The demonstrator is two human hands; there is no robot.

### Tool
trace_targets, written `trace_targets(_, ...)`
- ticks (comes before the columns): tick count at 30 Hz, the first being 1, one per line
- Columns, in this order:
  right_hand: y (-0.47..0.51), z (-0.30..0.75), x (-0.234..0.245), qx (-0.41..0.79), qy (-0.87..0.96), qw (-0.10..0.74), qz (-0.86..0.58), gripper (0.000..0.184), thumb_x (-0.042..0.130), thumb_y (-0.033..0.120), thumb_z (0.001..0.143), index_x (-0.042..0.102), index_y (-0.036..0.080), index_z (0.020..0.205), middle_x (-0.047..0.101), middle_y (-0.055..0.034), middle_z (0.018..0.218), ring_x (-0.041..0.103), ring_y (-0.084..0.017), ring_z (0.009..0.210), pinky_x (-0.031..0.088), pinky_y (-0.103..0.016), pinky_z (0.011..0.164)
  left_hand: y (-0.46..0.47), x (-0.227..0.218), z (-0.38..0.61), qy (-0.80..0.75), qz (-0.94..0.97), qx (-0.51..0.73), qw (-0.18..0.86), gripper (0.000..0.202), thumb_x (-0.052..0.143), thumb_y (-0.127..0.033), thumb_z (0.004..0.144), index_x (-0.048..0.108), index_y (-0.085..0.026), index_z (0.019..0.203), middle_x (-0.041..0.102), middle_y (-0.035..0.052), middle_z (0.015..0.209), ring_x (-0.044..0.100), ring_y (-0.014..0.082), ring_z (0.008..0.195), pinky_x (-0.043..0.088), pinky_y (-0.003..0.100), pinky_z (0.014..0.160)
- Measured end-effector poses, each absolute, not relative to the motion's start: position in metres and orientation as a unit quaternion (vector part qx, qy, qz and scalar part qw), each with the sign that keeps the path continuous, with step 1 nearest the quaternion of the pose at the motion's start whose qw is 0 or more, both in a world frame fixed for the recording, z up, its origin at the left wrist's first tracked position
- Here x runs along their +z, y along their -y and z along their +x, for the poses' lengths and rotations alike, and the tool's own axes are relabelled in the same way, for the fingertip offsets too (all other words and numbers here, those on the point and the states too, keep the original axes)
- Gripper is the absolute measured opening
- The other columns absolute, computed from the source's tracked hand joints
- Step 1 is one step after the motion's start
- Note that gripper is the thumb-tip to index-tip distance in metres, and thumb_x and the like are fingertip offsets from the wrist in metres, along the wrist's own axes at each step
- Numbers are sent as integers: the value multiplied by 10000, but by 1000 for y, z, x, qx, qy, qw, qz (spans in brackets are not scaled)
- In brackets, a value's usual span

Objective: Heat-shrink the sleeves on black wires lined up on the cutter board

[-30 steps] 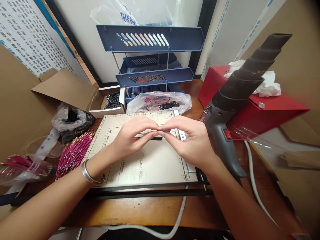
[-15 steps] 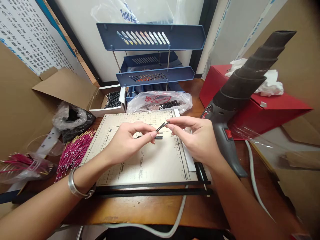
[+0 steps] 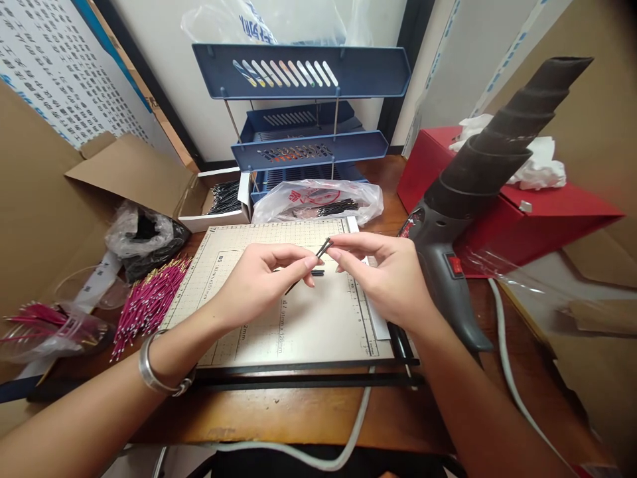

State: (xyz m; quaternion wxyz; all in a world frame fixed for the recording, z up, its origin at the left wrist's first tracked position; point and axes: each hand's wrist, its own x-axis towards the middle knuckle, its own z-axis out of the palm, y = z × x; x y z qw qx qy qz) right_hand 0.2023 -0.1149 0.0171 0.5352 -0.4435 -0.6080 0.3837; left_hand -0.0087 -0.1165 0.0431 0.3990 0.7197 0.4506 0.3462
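Thin black wires [image 3: 324,248], or narrow tubes of that look, slant above the board. My left hand [image 3: 271,269] pinches them between thumb and forefinger, and one long end sticks out below its fingers. At their upper tips is my right hand [image 3: 381,269], closed in a pinch with thumb and forefinger on the ends. Exactly what sits between the right fingertips is too small to make out. Short black pieces [image 3: 318,273] lie on the cream cutting board [image 3: 318,332] behind the left fingertips, partly hidden by them.
A grey heat gun [image 3: 448,219] with a stepped black nozzle stands at right before a red box [image 3: 572,212]. Magenta wires [image 3: 146,305] lie in a heap at left. Behind the board are a plastic bag [image 3: 279,202], a white box [image 3: 192,216] and a blue rack [image 3: 298,70].
The wire tips have drawn together, and my right hand has shifted slightly left towards my left hand. A long black end now shows below the left fingers.
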Motion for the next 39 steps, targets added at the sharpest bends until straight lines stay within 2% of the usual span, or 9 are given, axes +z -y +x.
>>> trace_targets(5, 111, 203, 17, 485, 553, 529, -423, 354, 988, 412, 719, 886, 214, 995, 855, -64, 872, 789, -209, 745, 686, -366, 715, 118, 41, -5, -447, 708, 358, 413, 236, 735, -382, 972, 847, -201, 869, 804, 14, 772, 738, 178, 769, 583, 291, 767)
trace_targets(9, 111, 205, 21, 528, 531, 527, -401, 362, 1029, 413, 659, 856, 206, 901, 828, -43, 831, 741, -176, 690, 661, -333, 660, 121, 43, -2, -448, 703, 355, 423, 231, 743, -384, 969, 838, -196, 875, 810, 15, 797, 744, 178, 789, 590, 287, 786)
trace_targets(12, 110, 207, 21, 522, 537, 521, -409, 347, 1021, 392, 666, 841, 201, 892, 819, -42, 842, 733, -175, 717, 637, -331, 686, 118, 42, -4, -454, 726, 333, 396, 255, 702, -385, 995, 824, -197, 874, 817, 24, 833, 742, 185, 814, 582, 298, 797)
trace_targets(14, 108, 209, 17, 490, 549, 517, -437, 334, 990, 383, 696, 839, 200, 931, 821, -51, 870, 740, -190, 762, 615, -345, 715, 110, 37, -11, -458, 764, 311, 331, 266, 661, -374, 1017, 821, -196, 902, 823, 37, 879, 732, 198, 838, 563, 315, 795)
trace_targets(19, 100, 216, 4, 376, 586, 469, -543, 258, 853, 382, 808, 839, 207, 996, 817, -65, 880, 698, -207, 729, 534, -391, 722, 77, 13, -36, -415, 880, 221, 70, 279, 590, -291, 1061, 826, -173, 971, 821, 84, 935, 664, 251, 893, 505, 394, 852)
trace_targets(24, 92, 221, -3, 329, 621, 412, -580, 218, 812, 343, 839, 840, 202, 1002, 803, -48, 850, 644, -189, 680, 504, -397, 760, 63, 1, -42, -363, 916, 170, -22, 300, 572, -231, 1092, 842, -160, 981, 817, 94, 923, 633, 258, 857, 487, 393, 780)
trace_targets(29, 72, 219, 2, 333, 638, 388, -576, 142, 796, 287, 853, 827, 196, 959, 784, -41, 830, 634, -183, 714, 495, -377, 766, 64, -1, -39, -313, 928, 194, -63, 297, 604, -248, 1102, 861, -173, 973, 817, 82, 896, 630, 247, 823, 481, 385, 747)
trace_targets(34, 41, 203, 14, 425, 634, 420, -491, 149, 802, 319, 877, 778, 188, 944, 722, -22, 783, 606, -165, 731, 468, -335, 697, 62, -6, -39, -310, 925, 215, -48, 264, 626, -233, 1088, 854, -183, 965, 818, 81, 908, 653, 235, 825, 492, 374, 758)
trace_targets(39, 27, 212, 12, 425, 662, 423, -450, 192, 831, 355, 849, 772, 197, 939, 670, 9, 700, 564, -148, 669, 422, -320, 632, 62, -10, -38, -307, 920, 240, -50, 240, 639, -223, 1081, 839, -168, 961, 819, 76, 917, 673, 235, 823, 504, 379, 742)
